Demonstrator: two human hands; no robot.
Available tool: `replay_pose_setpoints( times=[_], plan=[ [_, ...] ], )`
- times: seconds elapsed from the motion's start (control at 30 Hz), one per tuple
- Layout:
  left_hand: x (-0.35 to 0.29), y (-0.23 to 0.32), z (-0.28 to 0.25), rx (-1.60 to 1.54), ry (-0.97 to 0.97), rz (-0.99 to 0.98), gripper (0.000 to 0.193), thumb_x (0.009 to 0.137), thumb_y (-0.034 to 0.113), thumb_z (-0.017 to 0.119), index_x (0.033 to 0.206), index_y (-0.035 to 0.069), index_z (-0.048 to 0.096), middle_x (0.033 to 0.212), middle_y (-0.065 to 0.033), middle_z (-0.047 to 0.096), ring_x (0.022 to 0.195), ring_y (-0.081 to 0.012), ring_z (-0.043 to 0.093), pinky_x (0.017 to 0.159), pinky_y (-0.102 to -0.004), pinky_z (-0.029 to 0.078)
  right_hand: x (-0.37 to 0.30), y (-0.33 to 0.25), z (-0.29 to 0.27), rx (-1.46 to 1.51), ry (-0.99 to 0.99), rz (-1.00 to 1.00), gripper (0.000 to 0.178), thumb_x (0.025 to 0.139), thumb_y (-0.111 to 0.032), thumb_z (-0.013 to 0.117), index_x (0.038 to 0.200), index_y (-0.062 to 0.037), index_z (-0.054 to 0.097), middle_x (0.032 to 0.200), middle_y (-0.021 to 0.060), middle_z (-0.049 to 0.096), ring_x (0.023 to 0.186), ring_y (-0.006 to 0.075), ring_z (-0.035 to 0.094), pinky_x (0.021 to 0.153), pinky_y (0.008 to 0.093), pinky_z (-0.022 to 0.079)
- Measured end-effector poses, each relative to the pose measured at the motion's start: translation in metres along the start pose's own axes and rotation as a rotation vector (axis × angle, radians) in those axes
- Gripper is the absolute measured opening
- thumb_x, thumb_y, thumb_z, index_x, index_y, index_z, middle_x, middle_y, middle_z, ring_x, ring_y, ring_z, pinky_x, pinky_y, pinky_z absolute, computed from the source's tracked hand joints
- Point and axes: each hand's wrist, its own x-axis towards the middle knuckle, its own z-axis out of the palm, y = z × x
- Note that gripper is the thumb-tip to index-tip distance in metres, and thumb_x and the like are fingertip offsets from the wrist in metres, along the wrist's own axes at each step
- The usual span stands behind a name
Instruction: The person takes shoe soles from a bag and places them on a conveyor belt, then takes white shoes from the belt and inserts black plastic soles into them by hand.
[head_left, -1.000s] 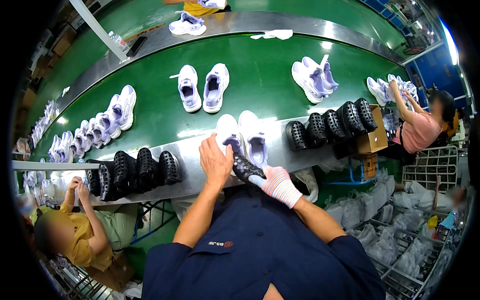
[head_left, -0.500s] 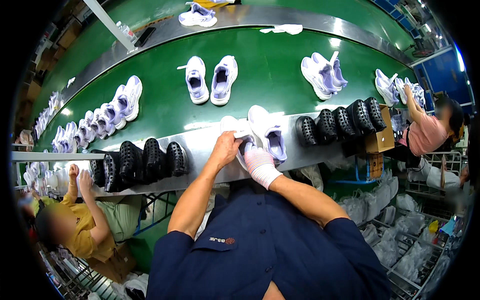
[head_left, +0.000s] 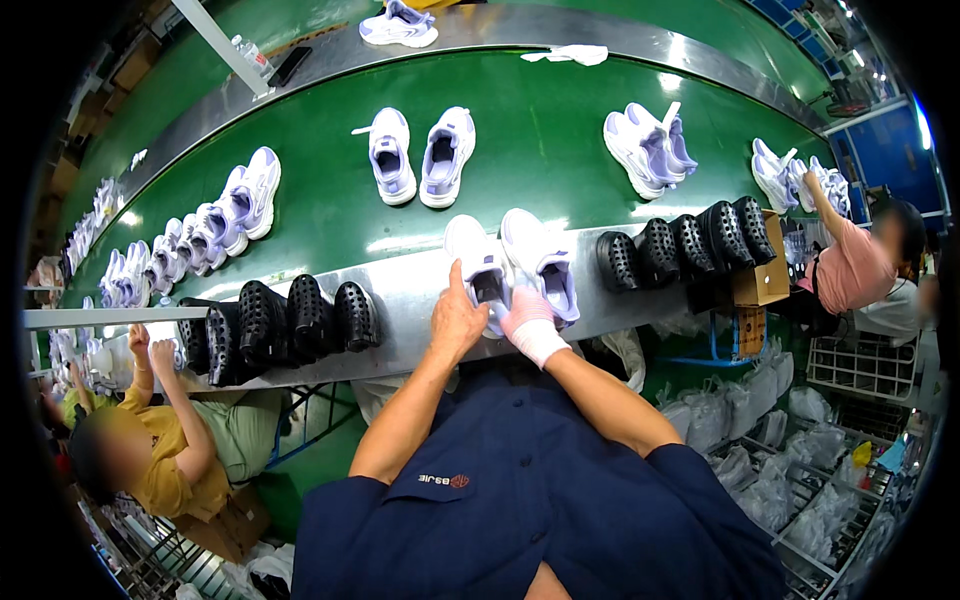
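Two white and lavender sneakers stand side by side at the metal edge in front of me, toes pointing away. My left hand (head_left: 460, 314) grips the outer side of the left sneaker (head_left: 468, 245), its index finger stretched along the upper and its thumb near the heel. On that sneaker's other side, by the heel, is my right hand (head_left: 531, 318), in a striped glove, with its fingers against the collar. They are slightly blurred and partly hidden between the shoes. The right sneaker (head_left: 529, 238) stands close against the gloved fingers.
Black studded shoe forms (head_left: 263, 322) line the metal edge at left, and more black forms (head_left: 688, 246) stand at right. Sneaker pairs sit on the green belt (head_left: 540, 130). A cardboard box (head_left: 757, 282) stands at right. A person in yellow (head_left: 165, 440) and one in pink (head_left: 850, 265) work nearby.
My left hand has let go of the pale strap at the left sneaker's opening and moved down to its side. My right hand has drawn back from the opening to the heel.
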Motion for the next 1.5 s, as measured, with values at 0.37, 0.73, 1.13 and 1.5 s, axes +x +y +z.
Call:
replay_pose_setpoints(
  times=[0.37,0.73,1.13,1.5],
  plan=[
    [0.021,-0.002,0.033,0.249,0.080,-0.190,0.085,0.084,0.013,0.068,0.159,0.018,0.028,0.086,-0.0225,0.073,0.085,-0.0450,0.072,0.078,-0.0525,0.055,0.029,-0.009,0.003,0.045,0.005,0.047,0.034,0.089,-0.032,0.069,0.104,-0.0016,0.066,0.091,0.0251,0.072,0.094,0.0432,0.069,0.087,0.0496,0.052],
    [-0.065,0.020,0.003,0.090,0.037,0.627,0.067,0.080,0.006,0.075,0.142,0.007,0.051,0.110,-0.0243,0.061,0.110,-0.0417,0.058,0.094,-0.0478,0.049,-0.003,0.101,-0.045,0.088,0.398,0.151,0.034,0.081,-0.025,0.071,0.104,-0.0003,0.067,0.098,0.0254,0.068,0.097,0.0435,0.065,0.088,0.0503,0.052],
    [-0.010,0.051,0.036,0.595,-0.107,0.500,0.039,0.084,0.043,0.077,0.096,0.006,0.073,0.082,-0.0229,0.070,0.082,-0.0410,0.066,0.067,-0.0527,0.053,-0.058,0.103,-0.044,0.579,-0.121,0.029,0.037,0.094,-0.033,0.066,0.118,-0.0040,0.070,0.111,0.0200,0.073,0.106,0.0340,0.070,0.094,0.0393,0.052],
    [0.161,0.143,0.032,0.703,0.176,0.641,0.062,0.081,0.033,0.080,0.136,0.012,0.060,0.130,-0.0201,0.058,0.122,-0.0389,0.054,0.093,-0.0524,0.048,-0.096,0.131,-0.136,0.628,0.068,0.141,0.040,0.094,-0.031,0.066,0.122,-0.0018,0.067,0.111,0.0208,0.072,0.106,0.0324,0.070,0.092,0.0394,0.054]
  ],
)
